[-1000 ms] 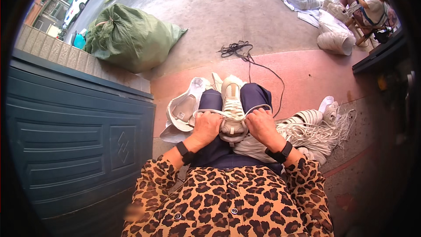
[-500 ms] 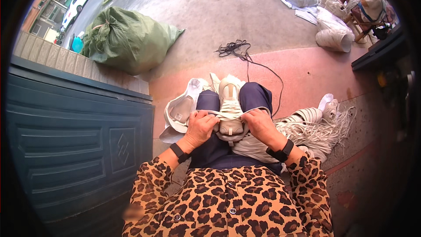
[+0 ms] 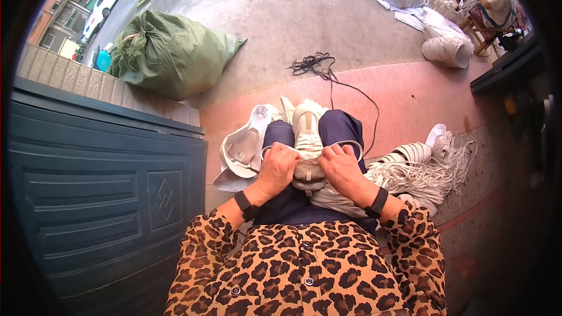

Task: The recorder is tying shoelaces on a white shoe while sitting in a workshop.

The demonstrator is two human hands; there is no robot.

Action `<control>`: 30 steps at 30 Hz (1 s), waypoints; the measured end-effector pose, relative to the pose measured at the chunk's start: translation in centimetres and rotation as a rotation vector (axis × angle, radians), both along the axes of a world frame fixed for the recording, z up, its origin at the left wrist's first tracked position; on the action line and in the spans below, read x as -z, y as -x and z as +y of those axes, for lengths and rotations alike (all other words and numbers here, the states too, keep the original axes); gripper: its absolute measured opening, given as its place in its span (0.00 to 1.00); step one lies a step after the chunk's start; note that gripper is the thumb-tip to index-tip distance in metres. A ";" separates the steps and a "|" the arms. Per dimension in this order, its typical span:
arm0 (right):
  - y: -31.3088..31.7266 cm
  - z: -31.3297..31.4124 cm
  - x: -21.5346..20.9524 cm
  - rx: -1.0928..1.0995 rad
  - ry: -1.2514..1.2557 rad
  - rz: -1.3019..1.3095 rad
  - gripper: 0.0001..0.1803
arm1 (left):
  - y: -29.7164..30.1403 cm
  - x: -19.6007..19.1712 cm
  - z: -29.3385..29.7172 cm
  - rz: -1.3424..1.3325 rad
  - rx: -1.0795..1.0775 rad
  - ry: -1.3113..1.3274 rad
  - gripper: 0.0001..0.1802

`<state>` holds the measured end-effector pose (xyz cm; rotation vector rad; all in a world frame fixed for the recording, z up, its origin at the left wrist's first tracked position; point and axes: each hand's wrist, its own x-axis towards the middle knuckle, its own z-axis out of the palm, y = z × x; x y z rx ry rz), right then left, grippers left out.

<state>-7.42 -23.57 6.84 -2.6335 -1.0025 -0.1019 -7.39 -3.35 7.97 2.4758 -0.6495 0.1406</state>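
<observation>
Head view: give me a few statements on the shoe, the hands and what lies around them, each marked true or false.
1. Both hands, left hand and right hand, grip the white shoe on the lap. True.
2. The shoe's toe points toward the person's body. False: the toe points away, toward the knees.
3. A pile of white laces lies at the person's right. True.
4. The green sack sits at the person's right, next to the laces. False: it lies ahead on the left, by the low brick wall.
5. A black cord lies on the ground ahead of the knees. True.
6. The wrists are bare. False: each wears a black band.
</observation>
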 end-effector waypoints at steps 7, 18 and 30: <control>-0.7 0.5 -1.3 -0.039 0.187 0.002 0.09 | -0.5 0.5 0.5 0.065 0.011 0.061 0.04; -0.2 -0.1 1.7 0.018 -0.217 -0.044 0.06 | 0.2 1.2 0.0 0.118 -0.034 0.238 0.03; -3.4 3.4 -3.4 0.205 -0.856 0.374 0.02 | -2.5 -3.1 -1.2 0.476 -0.250 0.561 0.08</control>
